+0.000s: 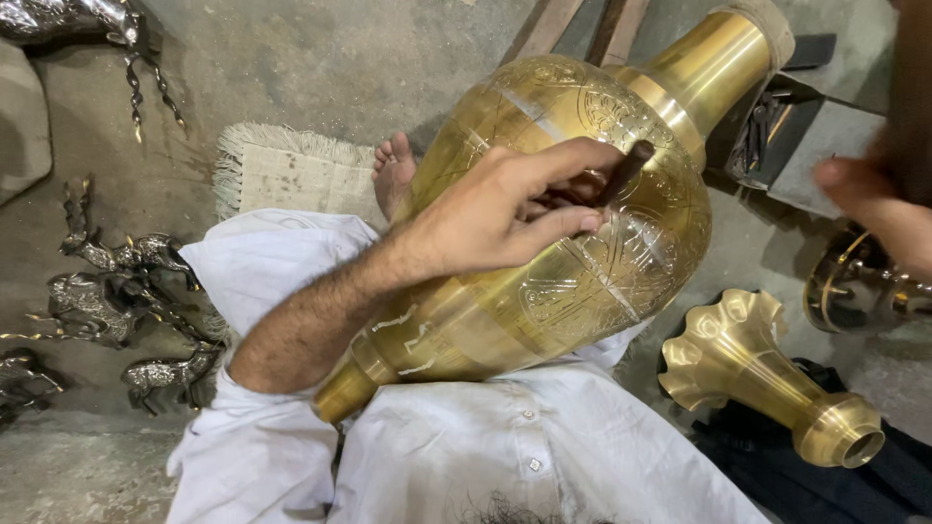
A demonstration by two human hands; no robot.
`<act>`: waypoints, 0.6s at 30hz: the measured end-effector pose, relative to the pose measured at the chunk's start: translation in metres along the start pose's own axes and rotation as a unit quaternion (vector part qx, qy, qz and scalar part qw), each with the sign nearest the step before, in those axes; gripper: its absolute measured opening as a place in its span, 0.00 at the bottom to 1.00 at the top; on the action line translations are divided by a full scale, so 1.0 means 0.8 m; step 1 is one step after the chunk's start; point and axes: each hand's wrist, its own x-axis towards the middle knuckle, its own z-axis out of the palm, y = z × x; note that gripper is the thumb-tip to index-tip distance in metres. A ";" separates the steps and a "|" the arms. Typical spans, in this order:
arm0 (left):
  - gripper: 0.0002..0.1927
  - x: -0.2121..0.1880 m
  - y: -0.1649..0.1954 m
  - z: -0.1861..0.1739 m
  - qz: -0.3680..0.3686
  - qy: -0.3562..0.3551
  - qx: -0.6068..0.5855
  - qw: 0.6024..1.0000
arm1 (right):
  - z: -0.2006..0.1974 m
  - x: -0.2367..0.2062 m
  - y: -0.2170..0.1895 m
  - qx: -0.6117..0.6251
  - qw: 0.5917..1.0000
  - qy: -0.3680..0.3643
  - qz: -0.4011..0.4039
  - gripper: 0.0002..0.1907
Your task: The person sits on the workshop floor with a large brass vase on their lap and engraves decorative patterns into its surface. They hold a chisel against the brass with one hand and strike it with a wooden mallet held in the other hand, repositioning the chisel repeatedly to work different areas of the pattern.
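A large brass vase (pixel 544 281) lies tilted across the person's lap on white clothing (pixel 505 446), its narrow foot low near the left knee and its neck pointing up toward the far right. The left hand (pixel 495 209) rests on the engraved belly of the vase, its grip closed around a short dark chisel-like tool (pixel 621 173) whose tip is set against the patterned metal. The right hand (pixel 874 209) is blurred at the right edge of view, raised clear of the vase; I cannot tell how its grip stands or whether it holds anything. On the floor to the right lies a smaller fluted brass piece (pixel 757 374) on dark cloth. A bare foot (pixel 393 175) shows beyond the vase beside a fringed mat (pixel 286 175). Dark metal animal figurines (pixel 116 291) stand on the floor at the left
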 end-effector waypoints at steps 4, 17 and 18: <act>0.21 -0.016 0.003 0.015 -0.023 0.067 0.000 0.997 | -0.054 0.008 -0.049 -0.015 0.996 0.017 -0.081 0.12; 0.14 -0.053 0.015 0.081 -0.120 0.307 -0.125 0.936 | -0.177 -0.025 -0.214 -0.005 0.936 0.082 -0.343 0.18; 0.16 -0.053 0.016 0.080 -0.116 0.306 -0.141 0.934 | -0.180 -0.025 -0.216 -0.002 0.935 0.081 -0.345 0.19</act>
